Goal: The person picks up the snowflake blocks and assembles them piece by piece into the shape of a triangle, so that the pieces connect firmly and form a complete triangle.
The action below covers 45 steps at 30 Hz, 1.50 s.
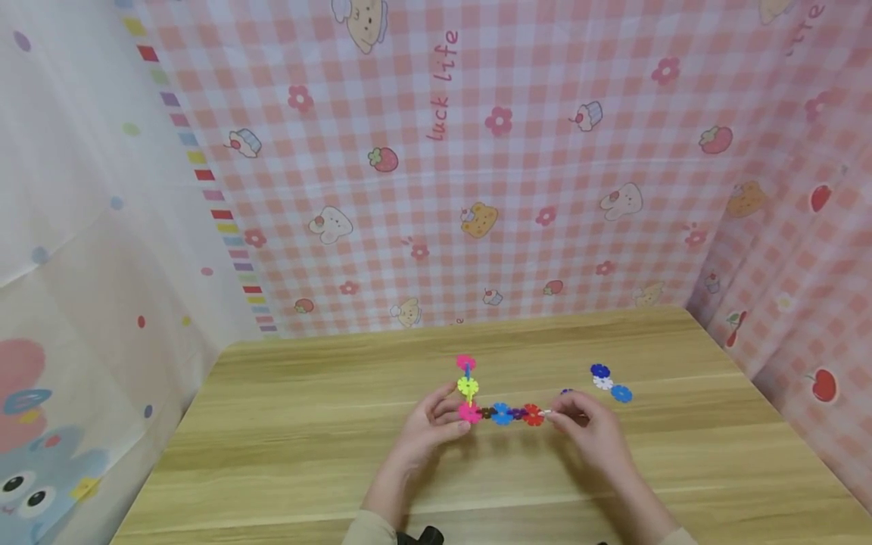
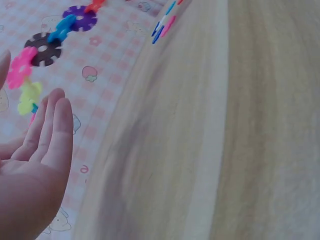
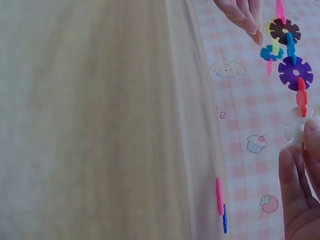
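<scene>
A chain of interlocking flower discs is held over the wooden table in an L shape. Its long arm goes from pink through brown, blue and purple to red, with a white disc at the right end. Yellow and pink discs make the short arm, pointing away from me. My left hand holds the pink corner disc between thumb and fingers, the other fingers stretched out beside the short arm. With thumb and fingertips my right hand pinches the white disc, seen edge-on in the head view.
Beyond the right hand lie loose discs on the table: a dark blue one, a white one and a light blue one. Another dark blue disc peeks out behind that hand. Patterned cloth hangs behind the table.
</scene>
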### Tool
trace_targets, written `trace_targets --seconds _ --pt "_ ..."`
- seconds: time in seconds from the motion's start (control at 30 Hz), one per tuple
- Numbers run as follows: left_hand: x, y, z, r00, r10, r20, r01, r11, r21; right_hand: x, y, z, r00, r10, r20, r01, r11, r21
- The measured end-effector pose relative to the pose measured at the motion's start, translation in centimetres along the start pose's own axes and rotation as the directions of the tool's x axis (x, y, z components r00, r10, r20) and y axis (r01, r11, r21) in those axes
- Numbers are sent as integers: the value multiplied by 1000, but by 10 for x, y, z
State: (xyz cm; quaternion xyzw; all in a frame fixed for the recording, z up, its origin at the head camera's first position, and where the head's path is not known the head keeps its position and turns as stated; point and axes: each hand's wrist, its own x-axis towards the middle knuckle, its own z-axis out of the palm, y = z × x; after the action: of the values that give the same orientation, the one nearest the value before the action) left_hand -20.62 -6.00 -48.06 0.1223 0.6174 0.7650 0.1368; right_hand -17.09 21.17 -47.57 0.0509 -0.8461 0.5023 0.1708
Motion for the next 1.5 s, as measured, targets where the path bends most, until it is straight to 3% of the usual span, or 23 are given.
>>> trace_targets --seconds 0.1,0.47,0.73,0.87,1.13,1.3,1.5 --pt "0 3 -1 1000 -10 -1 10 1000 8 -1 2 -2 1000 -3 5 3 1000 -13" --pt "5 9 2 992 36 -121 -19 989 146 -1 6 0 993 -111 42 112 994 -10" --pt "7 8 4 977 87 -193 -43 974 223 1 11 2 986 -46 162 47 999 -4" --pt "7 8 6 971 122 -206 -64 962 266 1 13 1 972 -59 225 62 998 -7" --pt "8 7 8 962 135 -237 -63 956 288 2 17 -4 943 -55 329 64 998 -18" --pt "9 4 8 959 119 -258 -48 963 265 4 18 -8 939 -33 342 51 998 -44" --pt "11 3 8 951 89 -296 -16 971 240 9 21 -20 953 66 295 -49 997 -63"
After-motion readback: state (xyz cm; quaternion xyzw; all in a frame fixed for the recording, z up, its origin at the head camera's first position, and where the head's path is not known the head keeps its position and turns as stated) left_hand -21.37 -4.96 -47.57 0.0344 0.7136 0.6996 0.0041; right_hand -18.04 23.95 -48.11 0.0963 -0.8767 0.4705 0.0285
